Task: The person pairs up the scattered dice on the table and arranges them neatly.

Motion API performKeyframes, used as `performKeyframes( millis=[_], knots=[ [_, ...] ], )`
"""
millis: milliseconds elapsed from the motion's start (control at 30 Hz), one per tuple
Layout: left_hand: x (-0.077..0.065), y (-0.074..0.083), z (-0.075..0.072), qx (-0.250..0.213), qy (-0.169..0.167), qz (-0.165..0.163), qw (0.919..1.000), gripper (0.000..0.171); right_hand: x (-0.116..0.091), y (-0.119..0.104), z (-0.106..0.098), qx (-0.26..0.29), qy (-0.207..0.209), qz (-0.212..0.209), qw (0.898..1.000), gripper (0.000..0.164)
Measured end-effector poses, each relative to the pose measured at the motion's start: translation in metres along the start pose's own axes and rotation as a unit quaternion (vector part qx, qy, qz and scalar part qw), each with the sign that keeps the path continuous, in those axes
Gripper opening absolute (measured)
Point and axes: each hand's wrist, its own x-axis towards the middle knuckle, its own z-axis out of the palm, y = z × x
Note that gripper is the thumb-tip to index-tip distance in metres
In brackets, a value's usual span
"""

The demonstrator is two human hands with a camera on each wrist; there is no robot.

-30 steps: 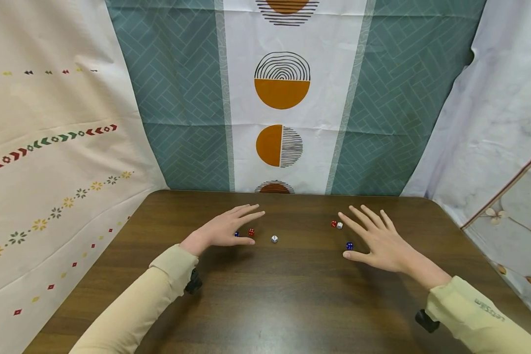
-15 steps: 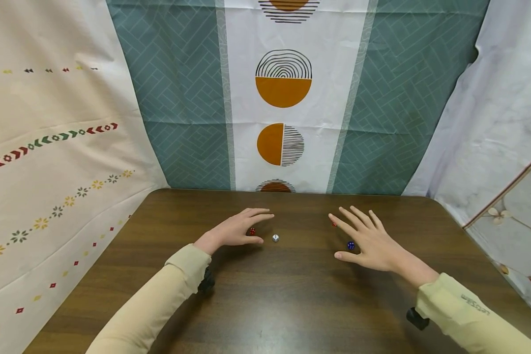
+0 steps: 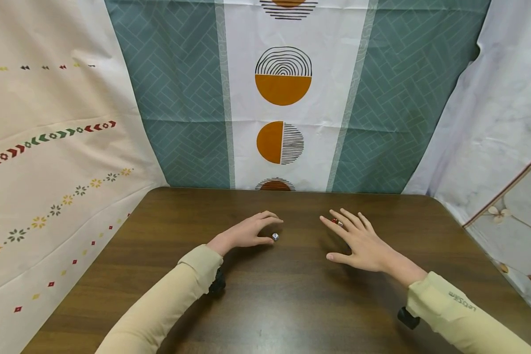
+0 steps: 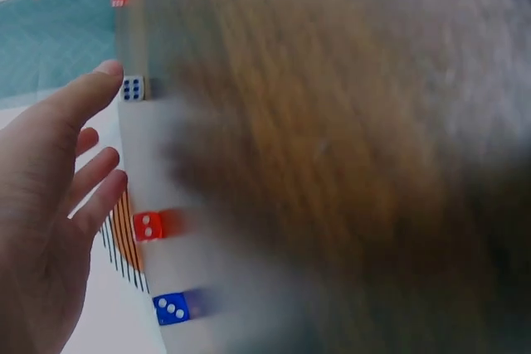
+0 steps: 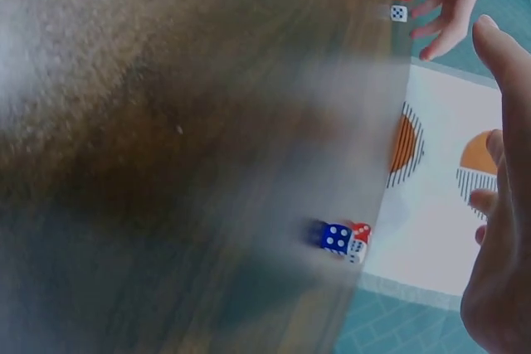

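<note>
My left hand (image 3: 248,233) hovers over the left-middle of the table, fingers loosely extended and holding nothing. Its thumb tip appears beside a white die (image 3: 275,237); whether they touch I cannot tell. In the left wrist view a red die (image 4: 148,226) and a blue die (image 4: 171,308) stand in line with that white one; the head view has them hidden behind the hand. My right hand (image 3: 360,246), fingers spread, holds nothing above the right side. Between its fingers show a red die (image 3: 334,221) and part of a white die (image 3: 340,223). A blue die (image 5: 336,238) sits near them in the right wrist view.
The brown wooden table (image 3: 265,295) carries the dice. Behind it hangs a teal and white patterned cloth (image 3: 186,98). A cream cloth (image 3: 71,162) covers the left side, and a white marbled sheet (image 3: 504,123) the right.
My left hand has moved right, and my right hand has moved left. In the head view, the left red and blue dice and the right blue die are now covered by the hands.
</note>
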Motion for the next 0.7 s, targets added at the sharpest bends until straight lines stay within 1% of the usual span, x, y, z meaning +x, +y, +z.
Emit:
performKeyframes(
  millis=[167, 267, 433, 700],
  knots=[
    [0.001, 0.003, 0.006, -0.037, -0.010, -0.026, 0.9989, 0.053, 0.001, -0.003, 0.004, 0.002, -0.004, 0.002, 1.000, 0.087],
    [0.002, 0.004, 0.008, -0.041, -0.010, -0.040, 0.9983, 0.051, 0.001, -0.005, 0.005, 0.007, -0.002, 0.002, 1.000, 0.086],
    [0.003, 0.005, 0.012, -0.032, -0.004, -0.042, 0.9986, 0.043, 0.001, -0.007, 0.006, 0.016, -0.007, 0.003, 1.000, 0.086],
    [0.006, 0.004, 0.015, -0.028, 0.016, -0.042, 0.9986, 0.019, 0.002, -0.009, 0.009, 0.029, -0.008, 0.005, 1.000, 0.085]
  ],
)
